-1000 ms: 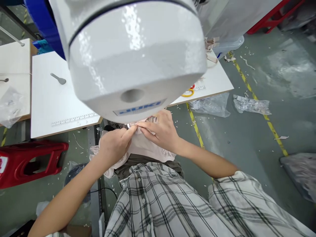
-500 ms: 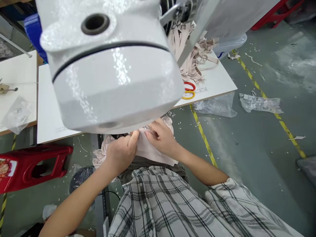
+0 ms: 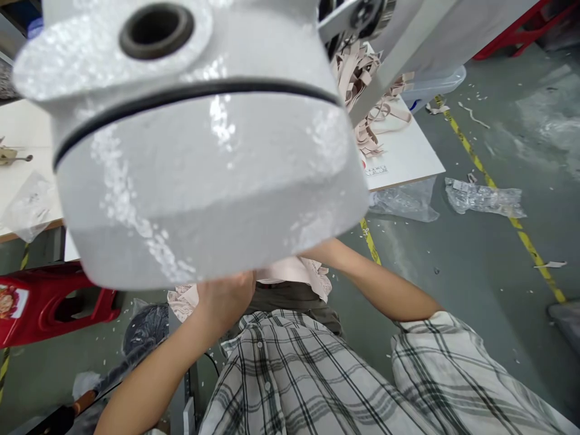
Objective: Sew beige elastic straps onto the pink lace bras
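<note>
A large white sewing machine head (image 3: pixel 208 187) fills the upper middle of the head view and covers most of the work below it. Under its front edge, my left hand (image 3: pixel 230 297) is closed on pale pink lace-trimmed fabric (image 3: pixel 294 272), its fingertips hidden by the machine. The fabric hangs between my hands over my lap, with ruffled lace (image 3: pixel 183 301) showing to the left. Only the wrist end of my right hand (image 3: pixel 322 251) shows, at the fabric's right side; its fingers are out of sight behind the machine head.
Pale pink straps (image 3: pixel 371 121) lie heaped on the white table (image 3: pixel 412 154) at the right. A red stool (image 3: pixel 102 302) stands on the left. Plastic bags (image 3: pixel 484 198) and scraps litter the floor, beside yellow-black tape. A clear bin (image 3: pixel 435 84) is behind the table.
The view has shifted closer to the machine head, which now hides my right fingers and left fingertips. The scissors at the right are almost wholly covered. Both hands stay at the fabric.
</note>
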`<action>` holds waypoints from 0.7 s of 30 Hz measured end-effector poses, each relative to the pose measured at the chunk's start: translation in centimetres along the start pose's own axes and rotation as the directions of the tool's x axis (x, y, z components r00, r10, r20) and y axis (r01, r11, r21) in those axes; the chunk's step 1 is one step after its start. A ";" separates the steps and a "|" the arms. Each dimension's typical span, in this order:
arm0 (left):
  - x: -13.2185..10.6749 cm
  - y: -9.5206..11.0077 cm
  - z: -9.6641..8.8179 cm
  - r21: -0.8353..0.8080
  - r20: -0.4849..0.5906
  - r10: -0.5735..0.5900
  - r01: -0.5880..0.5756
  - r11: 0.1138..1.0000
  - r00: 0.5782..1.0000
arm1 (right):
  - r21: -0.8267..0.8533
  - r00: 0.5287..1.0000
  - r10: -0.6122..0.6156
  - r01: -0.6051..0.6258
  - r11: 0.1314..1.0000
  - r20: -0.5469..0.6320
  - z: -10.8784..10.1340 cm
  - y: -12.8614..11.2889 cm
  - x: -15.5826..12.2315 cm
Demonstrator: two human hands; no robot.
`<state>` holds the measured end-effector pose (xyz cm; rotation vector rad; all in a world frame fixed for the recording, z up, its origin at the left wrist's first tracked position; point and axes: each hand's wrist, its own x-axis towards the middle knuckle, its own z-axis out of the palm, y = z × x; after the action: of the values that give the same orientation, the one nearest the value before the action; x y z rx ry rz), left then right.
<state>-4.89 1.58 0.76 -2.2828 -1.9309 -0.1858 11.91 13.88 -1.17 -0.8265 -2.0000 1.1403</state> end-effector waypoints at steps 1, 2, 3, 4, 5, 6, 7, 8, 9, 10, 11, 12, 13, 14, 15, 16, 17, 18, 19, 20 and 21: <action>-0.1 0.0 0.1 0.017 -0.007 0.008 -0.008 1.000 1.000 | 0.015 1.000 -0.006 0.006 1.000 0.015 -0.1 0.1 0.1; -0.2 0.1 0.1 0.033 -0.009 0.011 -0.011 0.999 1.000 | 0.030 1.000 -0.010 0.010 0.999 0.025 -0.1 0.2 0.1; -0.3 0.1 0.1 0.045 -0.003 0.007 -0.006 0.999 1.000 | 0.043 0.999 -0.012 0.011 0.999 0.030 -0.2 0.2 0.1; -0.3 0.2 0.1 0.053 0.012 -0.007 0.006 0.999 1.000 | 0.051 0.999 -0.012 0.011 0.999 0.030 -0.2 0.2 0.1; -0.3 0.2 0.1 0.056 0.031 -0.022 0.020 0.998 0.999 | 0.056 0.999 -0.012 0.010 0.998 0.030 -0.2 0.2 0.2; -0.3 0.2 0.1 0.056 0.050 -0.034 0.032 0.998 0.998 | 0.057 1.000 -0.011 0.009 0.998 0.030 -0.3 0.2 0.2; -0.3 0.3 0.0 0.052 0.067 -0.041 0.037 0.998 0.997 | 0.057 1.000 -0.009 0.007 0.998 0.030 -0.3 0.2 0.2; -0.3 0.3 -0.1 0.043 0.082 -0.042 0.038 0.998 0.996 | 0.056 0.999 -0.007 0.005 0.998 0.031 -0.3 0.1 0.2; -0.2 0.3 -0.1 0.033 0.094 -0.040 0.037 0.999 0.995 | 0.056 0.999 -0.004 0.002 0.998 0.033 -0.3 0.0 0.2; -0.2 0.3 -0.2 0.023 0.103 -0.040 0.037 0.999 0.994 | 0.056 0.999 0.000 -0.002 0.998 0.033 -0.3 0.0 0.2; -0.2 0.3 -0.2 0.017 0.111 -0.044 0.043 0.999 0.993 | 0.057 0.999 0.004 -0.006 0.998 0.035 -0.4 -0.1 0.2; -0.2 0.2 -0.2 0.012 0.116 -0.052 0.050 0.999 0.992 | 0.057 0.999 0.007 -0.009 0.998 0.037 -0.4 -0.1 0.2; -0.2 0.2 -0.1 0.009 0.122 -0.059 0.058 0.998 0.991 | 0.055 0.999 0.009 -0.011 0.998 0.038 -0.4 -0.2 0.2; -0.2 0.1 -0.1 0.006 0.127 -0.064 0.064 0.998 0.990 | 0.051 0.999 0.010 -0.012 0.999 0.039 -0.4 -0.2 0.2; -0.2 0.1 -0.1 0.003 0.130 -0.067 0.067 0.998 0.989 | 0.046 0.999 0.011 -0.013 0.999 0.038 -0.4 -0.2 0.2; -0.2 0.0 0.0 0.001 0.131 -0.065 0.065 0.998 0.989 | 0.040 0.999 0.011 -0.012 0.999 0.035 -0.5 -0.2 0.2; -0.1 0.0 0.0 0.000 0.129 -0.060 0.060 0.998 0.990 | 0.034 0.999 0.011 -0.012 0.999 0.033 -0.5 -0.2 0.1; 0.0 0.1 -0.1 0.003 0.124 -0.059 0.059 0.998 0.990 | 0.030 0.999 0.009 -0.010 1.000 0.031 -0.5 -0.1 0.1; 0.1 0.1 -0.2 0.009 0.119 -0.061 0.061 0.998 0.991 | 0.028 1.000 0.005 -0.006 1.000 0.027 -0.6 -0.1 0.1; 0.2 0.2 -0.3 0.014 0.117 -0.062 0.061 0.998 0.991 | 0.030 1.000 0.003 -0.003 1.000 0.022 -0.7 0.0 0.0; 0.4 0.2 -0.4 0.015 0.117 -0.059 0.057 0.998 0.991 | 0.036 1.000 0.003 -0.004 0.999 0.017 -0.7 0.1 0.0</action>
<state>-4.62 1.80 1.22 -2.2799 -2.0504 -0.0475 12.49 14.24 -0.94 -0.8045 -1.9865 1.1859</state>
